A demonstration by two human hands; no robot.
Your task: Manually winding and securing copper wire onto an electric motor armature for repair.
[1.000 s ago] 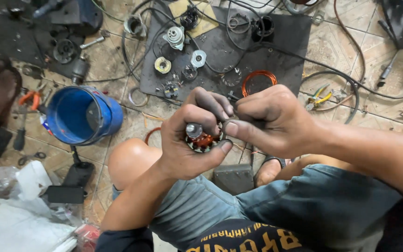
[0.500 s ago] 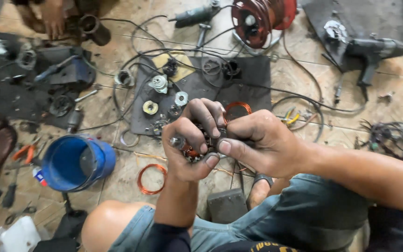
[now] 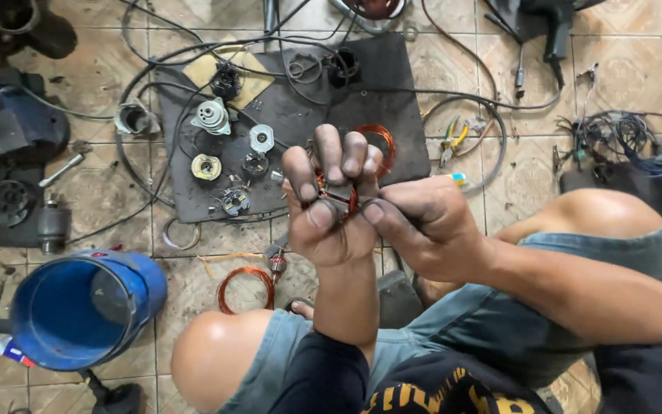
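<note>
Both hands had stayed closed on the copper-wound stator (image 3: 336, 193): left hand (image 3: 331, 207) cupping it, right hand (image 3: 423, 230) pinching its edge, above the black mat's (image 3: 300, 123) near edge; only the view shifted.

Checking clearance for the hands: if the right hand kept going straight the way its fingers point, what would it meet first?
The right hand points left and already touches the copper-wound motor part gripped in the left hand; that comes first.

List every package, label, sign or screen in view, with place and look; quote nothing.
Small labelled packet: floor at lower left, beside the blue plastic bucket; flat, white with red and blue.
Shirt print: bottom centre, yellow lettering on black cloth.
No screens or signs show.
</note>
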